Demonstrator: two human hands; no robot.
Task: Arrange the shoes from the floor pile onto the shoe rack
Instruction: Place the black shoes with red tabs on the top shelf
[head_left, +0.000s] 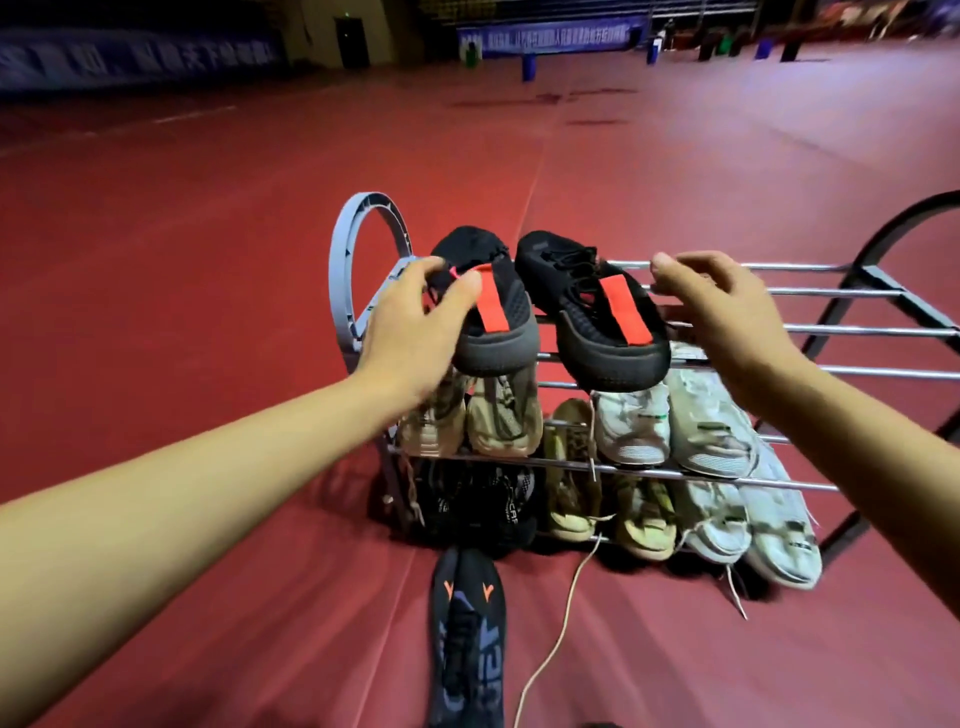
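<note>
Top tier: two black shoes with red straps, left shoe (485, 306) and right shoe (597, 312), on the shoe rack (831, 371).
Left hand (415, 332): fingers curled round the left shoe.
Right hand (722, 312): fingers relaxed, beside the right shoe.
Floor (208, 260): dark shoe (467, 634) before the rack.

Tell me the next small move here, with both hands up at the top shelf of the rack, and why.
Probably: the left hand lets go of the left black shoe and reaches down for the dark shoe on the floor. Both black shoes already sit on the top rails, the right hand is open beside its shoe, and that floor shoe remains unshelved.
</note>
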